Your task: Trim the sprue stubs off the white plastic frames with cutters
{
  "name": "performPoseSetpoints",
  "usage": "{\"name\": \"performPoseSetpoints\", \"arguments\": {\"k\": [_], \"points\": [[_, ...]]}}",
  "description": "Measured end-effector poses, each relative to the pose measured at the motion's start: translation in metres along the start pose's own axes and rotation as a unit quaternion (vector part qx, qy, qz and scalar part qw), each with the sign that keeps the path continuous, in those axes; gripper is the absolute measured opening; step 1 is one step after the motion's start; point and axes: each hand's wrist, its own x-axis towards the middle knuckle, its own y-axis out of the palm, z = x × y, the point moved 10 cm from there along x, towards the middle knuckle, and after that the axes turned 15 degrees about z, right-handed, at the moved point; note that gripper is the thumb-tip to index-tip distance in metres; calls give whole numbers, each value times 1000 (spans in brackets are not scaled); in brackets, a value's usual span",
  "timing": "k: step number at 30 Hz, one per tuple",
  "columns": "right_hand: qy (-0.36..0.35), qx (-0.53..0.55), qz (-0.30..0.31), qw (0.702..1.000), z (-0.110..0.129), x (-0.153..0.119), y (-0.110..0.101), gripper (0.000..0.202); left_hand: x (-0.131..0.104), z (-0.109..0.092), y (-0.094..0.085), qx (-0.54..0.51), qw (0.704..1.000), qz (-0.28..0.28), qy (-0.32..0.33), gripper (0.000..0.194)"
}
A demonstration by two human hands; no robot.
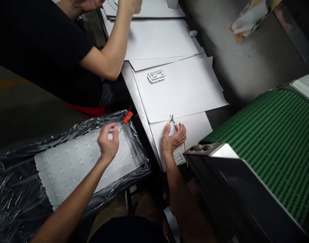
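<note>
Above a black-lined crate point(138, 148), my left hand point(109, 143) has its thumb and index finger curled together in a pinch; whatever may be between the tips is too small to make out. Under it lie rows of flat white moulded parts point(68, 157). A screwdriver with an orange handle point(128, 117) rests at the crate's far corner, just beyond that hand. On the paper-covered bench, my right hand point(173, 137) is wrapped round a pair of nippers point(171, 118), their jaws pointing away from me. A flat part with cut-outs point(179, 158) lies beside my right wrist.
A small stack of white frame-like parts point(156, 76) sits on the white paper point(187, 87). At the left, a co-worker's bent arm point(111, 57) reaches over the bench's far end. A green ribbed conveyor belt point(268, 135) with a dark housing stands close on the right.
</note>
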Motion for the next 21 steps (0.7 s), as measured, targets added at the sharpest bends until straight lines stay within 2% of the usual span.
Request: {"name": "performPoseSetpoints", "arguments": {"k": [2, 3, 4, 6, 7, 8, 9, 11, 13, 17, 21], "points": [[-51, 31, 3, 998, 11, -20, -4, 41, -72, 73, -2, 30, 996, 27, -74, 33], [-73, 46, 55, 995, 19, -34, 5, 39, -102, 101, 3, 44, 993, 55, -92, 33], [-89, 55, 141, 985, 26, -52, 23, 38, -125, 123, 11, 60, 990, 83, -101, 32], [-96, 48, 343, 933, 38, -104, 72, 35, -152, 147, 34, 88, 982, 140, -95, 32], [-87, 33, 423, 902, 39, -133, 95, 33, -157, 151, 48, 100, 978, 166, -82, 33], [-71, 12, 476, 876, 38, -158, 116, 32, -157, 151, 62, 111, 973, 189, -64, 33], [-45, -11, 503, 863, 33, -176, 133, 32, -154, 148, 76, 121, 969, 211, -41, 34], [25, -64, 520, 852, 16, -199, 163, 39, -142, 137, 100, 138, 959, 246, 6, 39], [88, -112, 528, 837, -3, -210, 186, 46, -131, 129, 119, 154, 948, 273, 45, 46], [122, -141, 546, 817, -21, -219, 208, 36, -124, 128, 134, 183, 930, 307, 81, 47], [129, -118, 569, 804, -26, -229, 204, 34, -130, 128, 135, 204, 916, 330, 102, 47]]}}
